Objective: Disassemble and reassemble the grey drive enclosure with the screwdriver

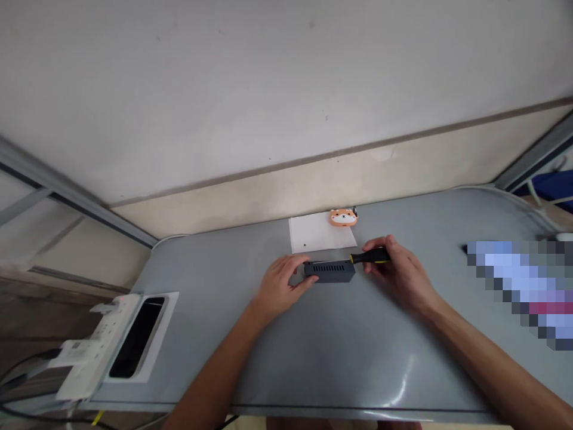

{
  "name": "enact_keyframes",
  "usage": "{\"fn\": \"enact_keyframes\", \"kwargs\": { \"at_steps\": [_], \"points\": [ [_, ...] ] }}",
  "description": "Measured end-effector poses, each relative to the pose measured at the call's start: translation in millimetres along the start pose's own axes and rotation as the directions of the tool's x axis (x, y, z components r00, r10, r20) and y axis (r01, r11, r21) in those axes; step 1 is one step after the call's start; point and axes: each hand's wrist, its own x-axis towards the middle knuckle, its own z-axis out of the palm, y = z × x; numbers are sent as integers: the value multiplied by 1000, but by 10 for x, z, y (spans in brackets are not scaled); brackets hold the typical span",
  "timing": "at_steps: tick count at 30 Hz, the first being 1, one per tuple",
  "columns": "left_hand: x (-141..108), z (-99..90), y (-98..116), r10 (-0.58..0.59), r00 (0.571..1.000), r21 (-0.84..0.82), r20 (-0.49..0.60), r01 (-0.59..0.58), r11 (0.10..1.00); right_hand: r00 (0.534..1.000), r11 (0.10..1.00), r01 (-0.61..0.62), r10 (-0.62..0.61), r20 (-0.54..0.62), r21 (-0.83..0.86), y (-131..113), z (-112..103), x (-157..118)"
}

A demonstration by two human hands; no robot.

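A dark grey box with a row of slots [330,272] rests on the grey table in the middle of the view. My left hand [283,282] grips its left end between thumb and fingers. In my right hand [398,269] is a black and yellow screwdriver handle [370,256], held from the right. Its thin metal shaft points left and lies along the back upper edge of the box. Whether the tip touches a screw cannot be made out.
Behind the box lie white paper [316,233] and an orange animal-faced case [343,217]. At left are a phone [138,337] on white paper and a power strip [104,340] with plugs. A pixelated patch covers something at right. A wall [250,194] bounds the table [322,370] behind.
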Motion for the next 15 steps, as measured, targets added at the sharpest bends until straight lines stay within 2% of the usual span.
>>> {"fn": "enact_keyframes", "kwargs": {
  "at_steps": [5,11,15],
  "points": [
    [11,8,-13,83,995,4,-59,-83,997,1000,1000,-25,25,11,-11,-3,-1,5],
    [14,16,-53,98,994,9,-49,-98,995,1000,1000,-11,12,29,-28,-4,3,16],
    [16,7,-60,122,991,-14,-61,-123,992,1000,999,-19,18,21,32,16,17,15]
  ]
}}
